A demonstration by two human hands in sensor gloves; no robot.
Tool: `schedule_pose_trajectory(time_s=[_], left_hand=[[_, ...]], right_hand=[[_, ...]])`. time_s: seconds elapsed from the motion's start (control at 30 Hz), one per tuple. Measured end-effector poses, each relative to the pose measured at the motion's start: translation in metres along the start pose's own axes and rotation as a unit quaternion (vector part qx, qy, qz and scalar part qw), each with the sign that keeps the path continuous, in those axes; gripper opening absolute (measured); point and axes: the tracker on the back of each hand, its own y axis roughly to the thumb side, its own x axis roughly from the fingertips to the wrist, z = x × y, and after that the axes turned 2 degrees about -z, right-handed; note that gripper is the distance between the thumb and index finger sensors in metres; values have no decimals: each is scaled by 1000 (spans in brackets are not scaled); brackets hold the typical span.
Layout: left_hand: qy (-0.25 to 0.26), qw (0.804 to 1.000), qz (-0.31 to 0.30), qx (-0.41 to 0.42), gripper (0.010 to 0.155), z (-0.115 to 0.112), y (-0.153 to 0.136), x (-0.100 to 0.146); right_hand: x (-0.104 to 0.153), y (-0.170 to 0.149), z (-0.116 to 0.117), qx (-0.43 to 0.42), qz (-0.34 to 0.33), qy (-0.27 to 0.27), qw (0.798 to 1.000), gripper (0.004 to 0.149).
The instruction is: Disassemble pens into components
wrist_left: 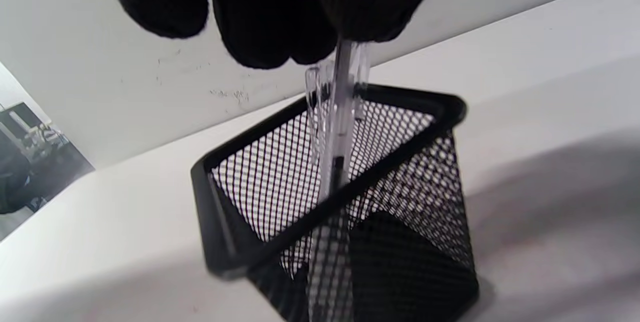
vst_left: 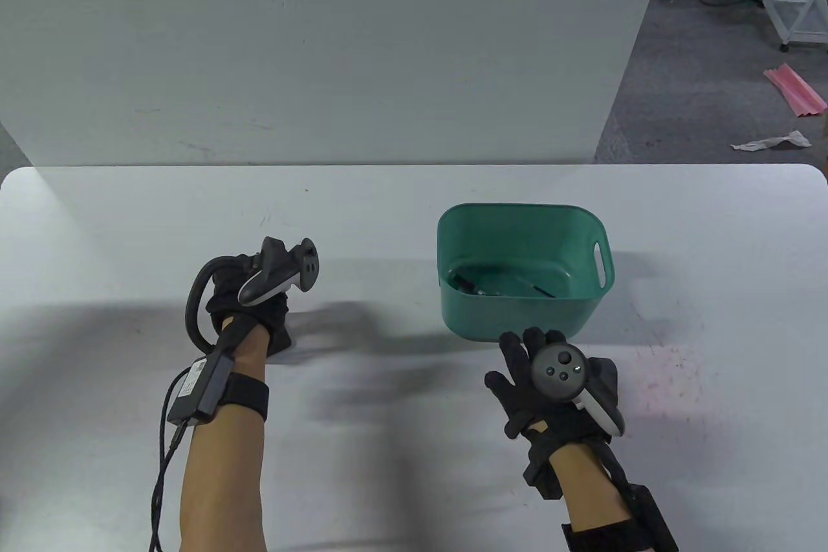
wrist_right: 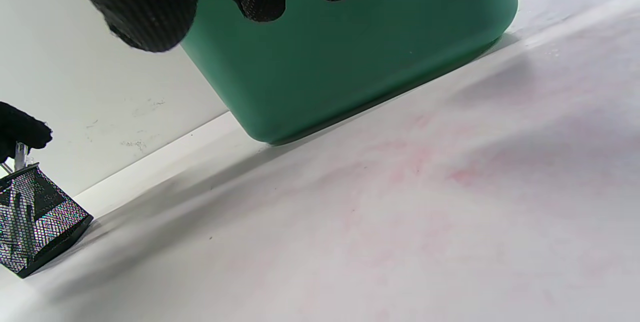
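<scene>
Pinching the top of a clear pen [wrist_left: 336,127] with my left hand [vst_left: 262,293]; its long axis stands near upright inside the black mesh holder [wrist_left: 400,222], directly below the fingers [wrist_left: 270,17]. My right hand [vst_left: 550,384], held flat and empty, hovers just beside the green bin [vst_left: 517,319], well apart from the holder, so I judge a straight lift clears the rim.

your gloves [vst_left: 525,377] were black, the trackers [vst_left: 279,272] grey and white. the bin [vst_left: 517,319] was teal green. the holder [wrist_left: 350,202] was black wire mesh in a diamond pattern, the pens [wrist_left: 337,112] clear. the table [vst_left: 388,448] was white, faintly stained pink.
</scene>
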Motion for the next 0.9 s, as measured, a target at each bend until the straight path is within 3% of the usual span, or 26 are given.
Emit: schedule_pose_trajectory(time_s=[0.13, 0.5, 0.9], left_hand=[[24, 1000, 5, -6, 46, -2, 0, -4], [25, 999, 14, -18, 47, -7, -1, -4], [71, 996, 36, 38, 43, 16, -42, 42]], right_hand=[[0, 0, 0, -2, 0, 0, 1000, 68], [-1, -1, -1, -4, -1, -4, 1000, 68], [0, 1, -2, -6, -8, -8, 1000, 68]])
